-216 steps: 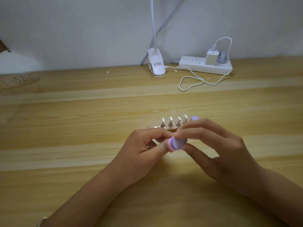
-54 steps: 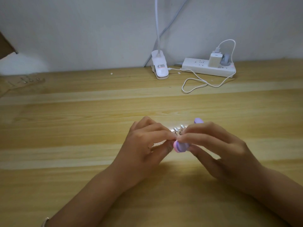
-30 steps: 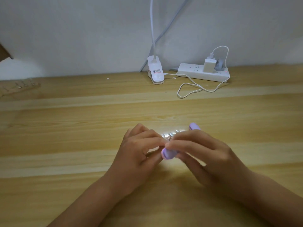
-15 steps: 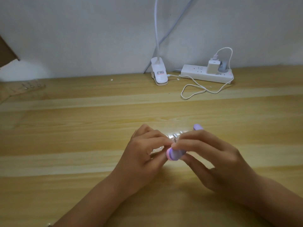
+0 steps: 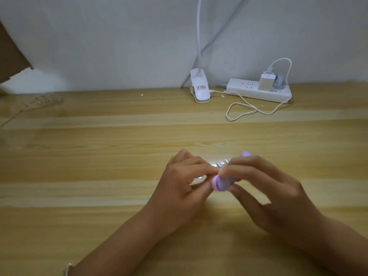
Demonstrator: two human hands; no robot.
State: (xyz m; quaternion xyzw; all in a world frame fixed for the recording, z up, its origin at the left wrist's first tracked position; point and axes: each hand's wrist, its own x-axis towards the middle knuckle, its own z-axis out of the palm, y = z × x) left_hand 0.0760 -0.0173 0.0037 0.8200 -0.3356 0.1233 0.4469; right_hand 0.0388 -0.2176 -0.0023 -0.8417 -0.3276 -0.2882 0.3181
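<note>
Hovering over the table [image 5: 99,156], the right hand [image 5: 274,196] grips the drill [image 5: 223,183]; the left hand [image 5: 179,186] pinches its pink end.

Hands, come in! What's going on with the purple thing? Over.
Right hand grips purple tool. Left hand pinches its pink end. Metal bits stand just behind the fingers.

I work at a home study desk: wooden tabletop [image 5: 89,160] under my left hand [image 5: 179,188], clip-on lamp [image 5: 200,90] and power strip [image 5: 256,92] well beyond it, against the wall [image 5: 99,46].
</note>
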